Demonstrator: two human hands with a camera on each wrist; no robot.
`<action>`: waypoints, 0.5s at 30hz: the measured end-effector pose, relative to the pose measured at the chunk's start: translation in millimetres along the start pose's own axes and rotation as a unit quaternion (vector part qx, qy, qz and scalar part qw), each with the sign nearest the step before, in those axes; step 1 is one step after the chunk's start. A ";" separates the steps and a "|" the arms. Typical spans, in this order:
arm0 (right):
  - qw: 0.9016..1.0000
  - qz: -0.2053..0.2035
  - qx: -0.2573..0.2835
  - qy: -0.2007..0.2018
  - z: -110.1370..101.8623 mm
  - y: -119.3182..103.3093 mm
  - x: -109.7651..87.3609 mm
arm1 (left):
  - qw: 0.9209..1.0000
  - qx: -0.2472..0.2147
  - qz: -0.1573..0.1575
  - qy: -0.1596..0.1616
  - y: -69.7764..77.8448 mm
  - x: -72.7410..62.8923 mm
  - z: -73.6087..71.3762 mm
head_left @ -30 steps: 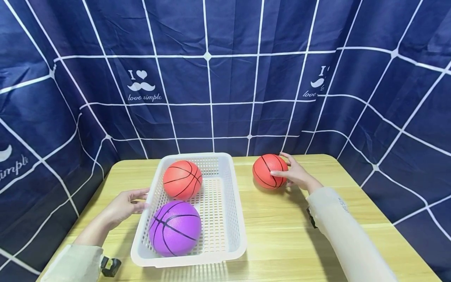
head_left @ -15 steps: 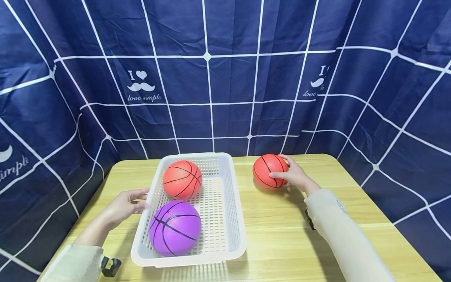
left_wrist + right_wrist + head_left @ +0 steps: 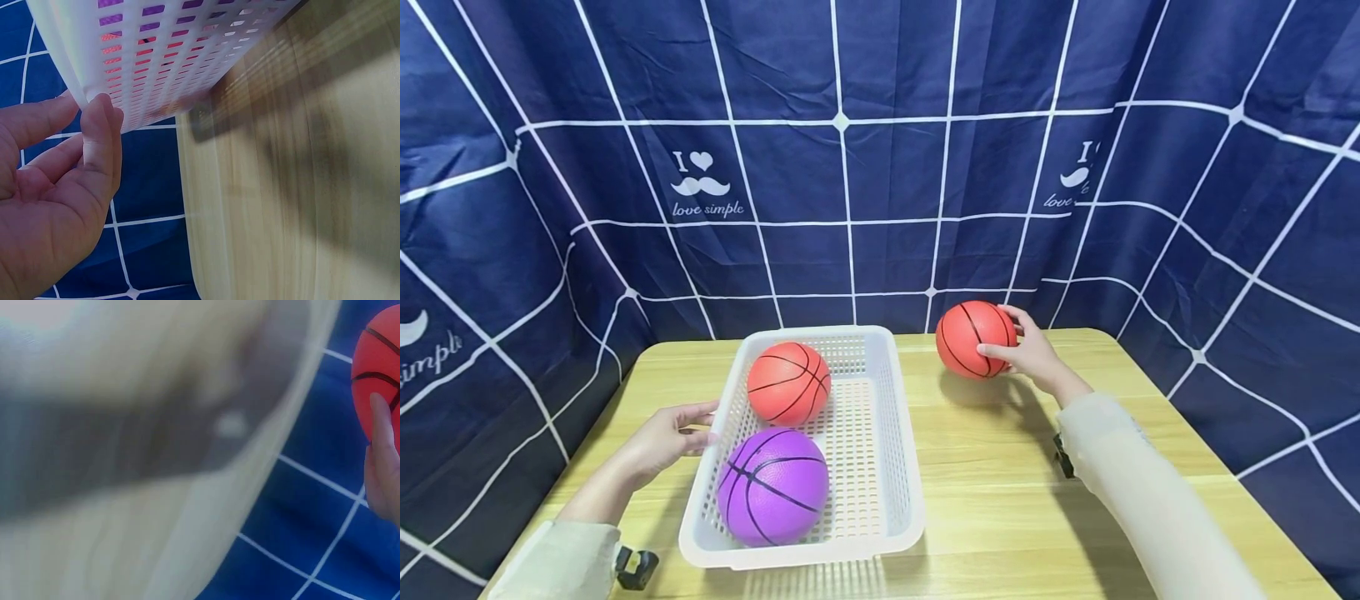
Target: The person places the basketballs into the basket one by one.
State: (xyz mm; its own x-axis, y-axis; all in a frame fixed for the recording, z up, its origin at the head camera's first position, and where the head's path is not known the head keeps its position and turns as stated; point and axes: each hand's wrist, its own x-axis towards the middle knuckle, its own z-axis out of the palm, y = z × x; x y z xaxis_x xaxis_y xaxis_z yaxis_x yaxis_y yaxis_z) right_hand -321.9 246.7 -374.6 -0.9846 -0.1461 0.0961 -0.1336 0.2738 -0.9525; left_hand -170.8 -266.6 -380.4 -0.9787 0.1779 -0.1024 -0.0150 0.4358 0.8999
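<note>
A red toy basketball with black lines is held a little above the far right of the table, its shadow beneath it. My right hand grips it from the right, thumb on the near side and fingers behind. In the right wrist view only part of that hand shows at the edge. My left hand pinches the left rim of a white plastic basket; the left wrist view shows thumb and fingers at the rim. Inside the basket lie another red basketball and a larger purple basketball.
The basket stands on a light wooden table with rounded far corners. Dark blue curtains with white grid lines hang close behind the table and along both sides.
The right hand has lifted the red basketball off the table, moving it slightly up and away. The left hand, the basket and the balls in it have stayed put.
</note>
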 end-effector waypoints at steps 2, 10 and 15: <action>1.000 -0.006 0.008 0.000 1.1 -7.4 1.3 | 1.000 0.000 0.000 -0.001 -0.3 0.2 -0.1; 0.999 -0.034 0.022 -0.031 15.7 -35.0 6.5 | 1.000 -0.001 0.001 -0.003 -0.4 0.4 -0.5; 0.996 -0.051 0.029 -0.066 30.6 -49.6 5.2 | 1.000 -0.003 0.001 -0.005 -0.4 0.7 -0.5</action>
State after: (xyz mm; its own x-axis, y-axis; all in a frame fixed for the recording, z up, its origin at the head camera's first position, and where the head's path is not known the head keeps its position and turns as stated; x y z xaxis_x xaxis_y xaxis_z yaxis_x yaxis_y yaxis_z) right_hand -317.0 203.3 -335.7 -0.9422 -0.2950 0.1589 -0.2224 0.1957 -0.9551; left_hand -171.6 -267.1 -380.5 -0.9767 0.1871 -0.1049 -0.0144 0.4308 0.9023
